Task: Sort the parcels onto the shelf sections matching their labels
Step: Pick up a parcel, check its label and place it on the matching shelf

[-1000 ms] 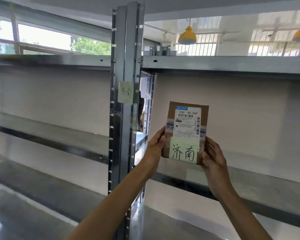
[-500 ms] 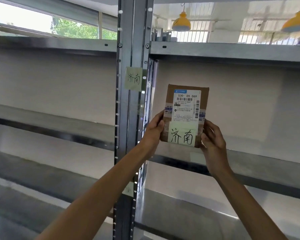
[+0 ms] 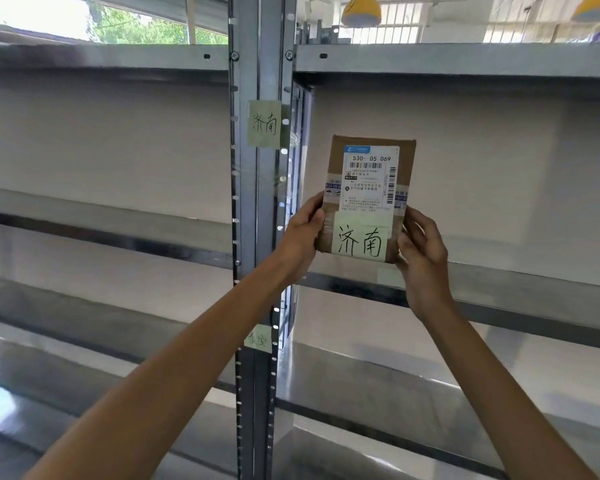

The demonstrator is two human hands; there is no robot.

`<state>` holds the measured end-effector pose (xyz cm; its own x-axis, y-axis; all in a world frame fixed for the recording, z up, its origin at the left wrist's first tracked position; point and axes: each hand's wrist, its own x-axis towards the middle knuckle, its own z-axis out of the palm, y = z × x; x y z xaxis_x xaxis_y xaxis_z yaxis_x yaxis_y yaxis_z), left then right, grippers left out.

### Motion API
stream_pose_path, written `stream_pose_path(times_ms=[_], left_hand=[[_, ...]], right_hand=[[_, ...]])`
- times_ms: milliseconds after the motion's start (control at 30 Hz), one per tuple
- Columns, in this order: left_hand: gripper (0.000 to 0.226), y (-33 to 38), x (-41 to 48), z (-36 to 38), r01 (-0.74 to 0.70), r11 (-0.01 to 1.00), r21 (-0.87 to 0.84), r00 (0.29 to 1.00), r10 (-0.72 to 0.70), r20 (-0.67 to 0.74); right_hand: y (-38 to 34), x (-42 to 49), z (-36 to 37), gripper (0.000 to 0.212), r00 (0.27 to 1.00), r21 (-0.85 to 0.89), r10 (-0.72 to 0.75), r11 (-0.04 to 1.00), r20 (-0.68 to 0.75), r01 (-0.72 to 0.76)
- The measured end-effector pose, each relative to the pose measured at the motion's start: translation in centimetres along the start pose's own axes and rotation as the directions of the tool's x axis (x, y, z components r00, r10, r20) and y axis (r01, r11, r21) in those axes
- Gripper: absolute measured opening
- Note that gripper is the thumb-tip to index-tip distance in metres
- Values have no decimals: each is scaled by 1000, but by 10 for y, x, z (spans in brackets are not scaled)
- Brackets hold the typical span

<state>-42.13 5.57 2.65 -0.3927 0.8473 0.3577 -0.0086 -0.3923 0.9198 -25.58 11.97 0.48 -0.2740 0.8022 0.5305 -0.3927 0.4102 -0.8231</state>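
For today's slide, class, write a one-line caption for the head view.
Both hands, left hand and right hand, hold a brown cardboard parcel upright before grey metal shelving, matching its handwritten note to the upright's pale green note.

Shipping label's (image 3: 369, 181) fine print too small; parcel's (image 3: 368, 199) back hidden.

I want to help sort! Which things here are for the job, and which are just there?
For the job:
parcel in left hand and right hand
its handwritten label
matching post note
lower post note
shelf

Just there:
yellow lamps
window
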Motion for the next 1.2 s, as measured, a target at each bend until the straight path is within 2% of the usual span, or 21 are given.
stream_pose_path(times_ms=[267,467,633,867,1033,1200], left_hand=[[41,9,-18,19,5,1000,6,998,-4,-66],[37,11,-26,24,32,996,-87,993,-42,-109],[31,18,-14,21,25,999,-21,993,-28,-119],[37,21,5,2,92,996,3,982,-90,-166],[37,24,23,-8,106,994,39,977,-96,-190],[37,9,39,-7,181,979,96,975,-166,-149]], right_hand=[[-13,-15,-16,41,999,-39,3,999,44,-1],[-18,-23,-21,41,998,-84,36,996,41,-33],[-22,-15,-15,39,999,-88,46,995,-7,-47],[-23,12,6,33,997,-148,74,986,2,-73],[-14,27,17,35,990,-191,142,971,-20,-144],[-6,33,13,25,982,-176,187,966,-26,-189]])
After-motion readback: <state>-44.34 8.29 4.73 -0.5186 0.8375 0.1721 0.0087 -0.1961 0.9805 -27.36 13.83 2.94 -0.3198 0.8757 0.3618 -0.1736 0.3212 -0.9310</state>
